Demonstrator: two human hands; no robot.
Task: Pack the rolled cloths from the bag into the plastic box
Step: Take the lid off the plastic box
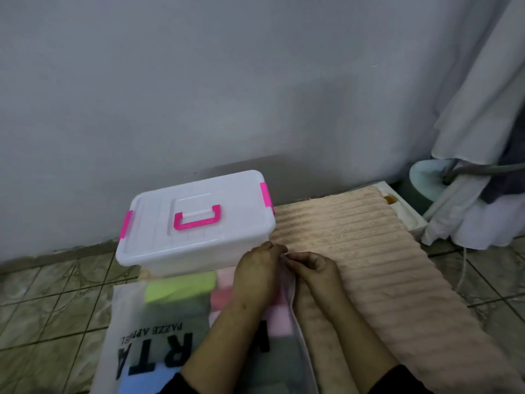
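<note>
The left hand (257, 273) and right hand (314, 267) met at lower centre of the frame, fingertips pinched together on the far end of the bag's edge, judged to be a zip closure being worked open; what exactly was gripped could not be told. The ribbed mat (369, 251) ran from centre right to lower right, serving as the work surface. The frosted bag (147, 342) lay at lower left, flat, its rolled cloths (179, 285) showing green, pink and blue through the plastic. The plastic box (196, 223) sat at centre left, touching the bag, lid on and both pink latches down, so not yet ready to receive.
</note>
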